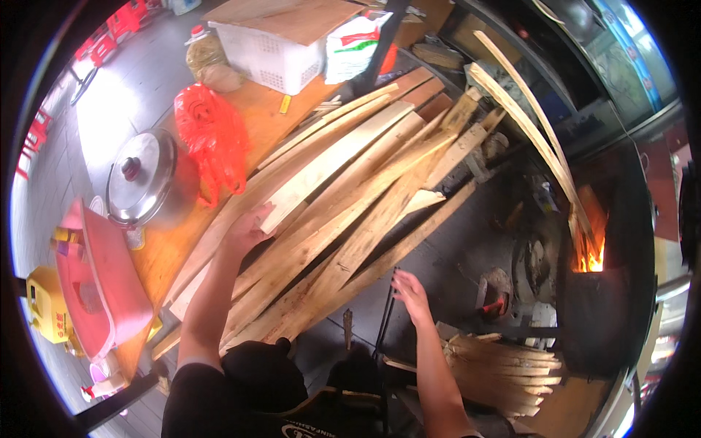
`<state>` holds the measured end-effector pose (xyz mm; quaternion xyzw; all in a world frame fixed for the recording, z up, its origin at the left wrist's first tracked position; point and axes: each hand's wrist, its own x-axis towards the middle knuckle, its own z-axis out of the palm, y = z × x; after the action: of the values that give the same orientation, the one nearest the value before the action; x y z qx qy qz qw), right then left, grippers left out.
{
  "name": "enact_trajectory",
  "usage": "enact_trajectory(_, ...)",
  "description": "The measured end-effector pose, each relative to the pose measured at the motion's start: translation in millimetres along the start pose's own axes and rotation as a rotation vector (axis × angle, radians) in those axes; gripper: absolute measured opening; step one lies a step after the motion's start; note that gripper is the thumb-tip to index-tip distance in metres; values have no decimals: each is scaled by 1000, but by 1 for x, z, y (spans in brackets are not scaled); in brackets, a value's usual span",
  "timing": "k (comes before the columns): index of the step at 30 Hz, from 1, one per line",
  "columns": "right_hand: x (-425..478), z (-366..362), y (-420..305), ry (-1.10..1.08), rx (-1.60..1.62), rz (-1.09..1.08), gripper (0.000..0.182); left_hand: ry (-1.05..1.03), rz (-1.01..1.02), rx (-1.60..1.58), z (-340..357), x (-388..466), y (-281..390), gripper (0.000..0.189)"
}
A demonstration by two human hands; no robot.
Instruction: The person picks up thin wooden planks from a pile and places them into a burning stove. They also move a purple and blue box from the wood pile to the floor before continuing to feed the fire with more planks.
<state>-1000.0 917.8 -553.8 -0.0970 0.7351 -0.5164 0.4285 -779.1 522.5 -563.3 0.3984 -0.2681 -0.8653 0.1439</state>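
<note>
My left hand (253, 225) is closed around the near end of a pale wooden board (334, 164), which slants up to the right over a heap of long planks. Several rough wood strips (383, 219) lie crossed beside it. My right hand (409, 290) is raised with fingers apart near the top of a thin dark metal rod (385, 317); whether it touches the rod I cannot tell. To the right, long wood strips (526, 117) lean in the opening of a dark stove (597, 317), their lower ends in flames (592, 257).
A wooden table (164, 257) at left bears a lidded steel pot (143, 178), a red plastic bag (211, 137), a pink basin (104, 284) and a white plastic crate (263, 55). A bundle of split wood (493, 372) lies at lower right, below a metal bar.
</note>
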Motion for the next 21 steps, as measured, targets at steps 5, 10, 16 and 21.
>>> enact_trajectory(5,19,78,-108,-251,253,-61,74,-73,121,313,48,-77,13,50)
enact_trajectory(10,33,146,-137,-368,752,46,101,205,238,563,21,-204,25,56)
enact_trajectory(16,-7,195,-130,-343,919,137,73,327,348,801,-65,-327,47,47)
enact_trajectory(21,-68,203,-125,-446,942,159,65,-47,439,793,-32,-366,61,52)
